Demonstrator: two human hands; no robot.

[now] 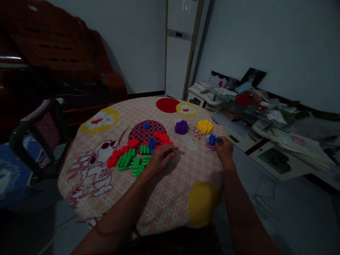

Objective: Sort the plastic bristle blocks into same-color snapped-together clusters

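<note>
My right hand (225, 150) is at the right side of the round table, its fingers pinched on a small blue plastic piece (213, 139) in a knobbly blue cluster. Just beyond it sits a yellow knobbly cluster (204, 126), with a purple one (181, 127) to its left. My left hand (161, 156) hovers low or rests beside the loose blocks, fingers stretched out and apart, holding nothing visible. Green blocks (129, 158) and red blocks (113, 158) lie left of it, with blue blocks (151, 143) among them. My left hand hides some blocks.
A patterned cloth (170, 198) covers the table. To the left stand a chair (39, 138) and a wooden sofa (53, 63). A low cabinet (276, 152) loaded with papers, bags and a cup runs along the right wall. A tall white unit (177, 60) stands behind.
</note>
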